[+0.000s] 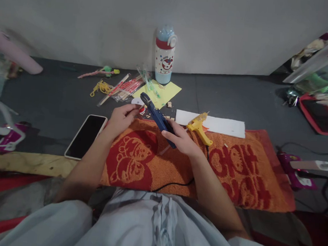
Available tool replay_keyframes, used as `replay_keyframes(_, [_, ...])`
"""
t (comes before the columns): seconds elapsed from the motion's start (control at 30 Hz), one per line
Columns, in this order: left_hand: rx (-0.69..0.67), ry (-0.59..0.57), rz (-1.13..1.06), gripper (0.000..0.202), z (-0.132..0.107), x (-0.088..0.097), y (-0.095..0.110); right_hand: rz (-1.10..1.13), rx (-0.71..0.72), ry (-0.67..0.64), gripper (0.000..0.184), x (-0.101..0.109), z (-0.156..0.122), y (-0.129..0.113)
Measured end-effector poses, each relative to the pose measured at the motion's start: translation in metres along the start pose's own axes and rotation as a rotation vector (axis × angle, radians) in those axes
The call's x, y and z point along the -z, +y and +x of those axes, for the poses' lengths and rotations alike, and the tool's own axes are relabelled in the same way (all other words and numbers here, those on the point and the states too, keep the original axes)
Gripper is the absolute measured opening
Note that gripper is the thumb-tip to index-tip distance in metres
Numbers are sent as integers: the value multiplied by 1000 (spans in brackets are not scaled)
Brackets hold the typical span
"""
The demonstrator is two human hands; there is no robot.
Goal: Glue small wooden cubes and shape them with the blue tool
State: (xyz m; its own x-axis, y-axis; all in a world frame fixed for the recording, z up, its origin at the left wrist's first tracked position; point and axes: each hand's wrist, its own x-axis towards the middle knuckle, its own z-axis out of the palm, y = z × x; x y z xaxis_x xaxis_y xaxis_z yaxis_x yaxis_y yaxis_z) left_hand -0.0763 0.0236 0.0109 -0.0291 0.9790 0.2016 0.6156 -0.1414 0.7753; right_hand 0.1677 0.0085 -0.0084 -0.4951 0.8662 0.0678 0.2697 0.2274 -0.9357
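Observation:
My right hand (181, 138) is wrapped round the grip of a dark blue glue gun (156, 114), whose nozzle points up and left toward a small white disc (137, 101). My left hand (122, 118) is closed in a pinch next to that disc, and what its fingertips hold is too small to make out. Both hands hover over the far edge of an orange and red towel (234, 170) spread on the dark floor. A yellow glue gun (199, 127) lies on the towel just right of my right hand, with its black cord trailing toward me.
A phone (86, 136) lies face up left of the towel. A white strip (215, 124), yellow paper (166, 91), packets of sticks (127, 88) and a cartoon bottle (164, 54) sit beyond. A wooden plank (27, 163) lies at left and a red tray (322, 116) at right.

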Motion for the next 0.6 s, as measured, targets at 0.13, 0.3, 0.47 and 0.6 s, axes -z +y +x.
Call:
replay_keyframes(0.13, [18, -29, -12, 34, 0, 0, -2, 18, -4, 11, 58, 1, 0, -1])
replay_keyframes(0.3, [23, -17, -7, 36, 1, -1, -2, -18, -3, -8, 64, 1, 0, 1])
replay_keyframes(0.47, [12, 9, 3, 32, 0, -1, 0, 6, 0, 8, 61, 1, -1, 2])
replay_keyframes(0.6, [15, 3, -4, 33, 0, -1, 1, -13, -2, 1, 62, 1, -1, 1])
